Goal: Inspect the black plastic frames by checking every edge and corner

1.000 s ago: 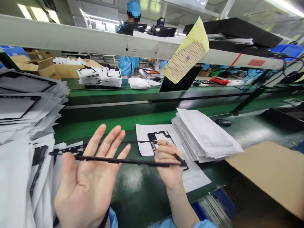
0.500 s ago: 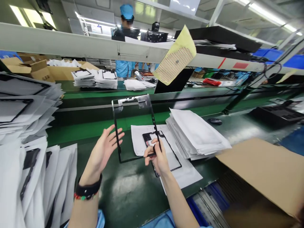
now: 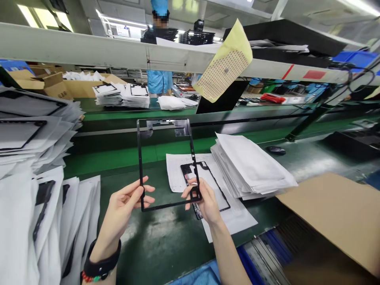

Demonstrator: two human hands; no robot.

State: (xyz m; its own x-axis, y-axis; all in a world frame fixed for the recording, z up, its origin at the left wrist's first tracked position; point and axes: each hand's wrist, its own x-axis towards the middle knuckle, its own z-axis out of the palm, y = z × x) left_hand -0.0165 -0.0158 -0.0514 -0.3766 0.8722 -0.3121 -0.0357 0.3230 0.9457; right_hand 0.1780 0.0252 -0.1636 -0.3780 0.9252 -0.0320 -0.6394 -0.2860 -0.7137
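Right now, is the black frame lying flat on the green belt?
No, both hands, left and right, hold the black frame upright above the green belt.

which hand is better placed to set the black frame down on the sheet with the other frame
Right, likely. The right hand grips the black frame at its lower corner, directly above the sheet; the left hand is farther away.

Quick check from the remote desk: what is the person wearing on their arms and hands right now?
Both hands are bare, with no gloves. The left hand has a black band around the wrist, with a strand of red and green beads just below it. The right hand has nothing on the wrist or forearm. Light blue sleeves show at the bottom edge, pushed well up both arms.
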